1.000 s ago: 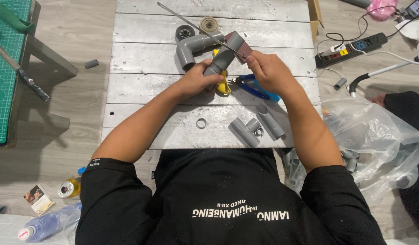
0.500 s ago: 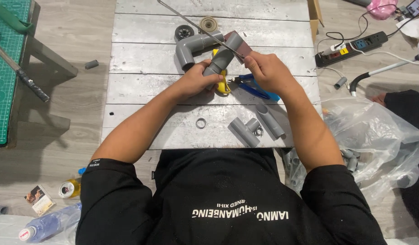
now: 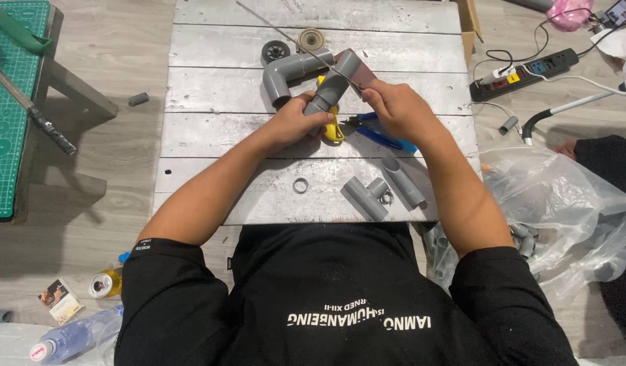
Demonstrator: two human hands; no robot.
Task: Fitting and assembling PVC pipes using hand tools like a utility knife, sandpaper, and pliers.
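**Pipe piece held over the counter, sandpaper at its end**

The left hand [image 3: 292, 122] is closed around the lower end of a short grey pipe [image 3: 332, 88], holding it tilted up and away from the body. The right hand [image 3: 394, 108] pinches a small brownish sheet of sandpaper [image 3: 362, 71] against the pipe's upper end, fingers closed on the sheet. Judging from this grip, the step in hand is rubbing down the pipe end; the next move seems to call for a steady hold from the left hand while the sheet works around the rim.

Just behind the pipe lies a grey elbow fitting [image 3: 286, 71], and under the hands sit a yellow tool [image 3: 335, 127] and blue-handled pliers [image 3: 384, 135]. A thin metal rod [image 3: 272, 24] runs diagonally across the far boards, beside two small round wheels [image 3: 292, 46]. Nearer the body, on the pale plank counter [image 3: 204, 81], rest a grey tee fitting [image 3: 367, 195], another pipe stub [image 3: 404, 183] and a small ring [image 3: 300, 185]. To the right, a clear plastic bag [image 3: 564, 210] with more fittings lies on the floor, with a power strip [image 3: 530, 71] beyond it.
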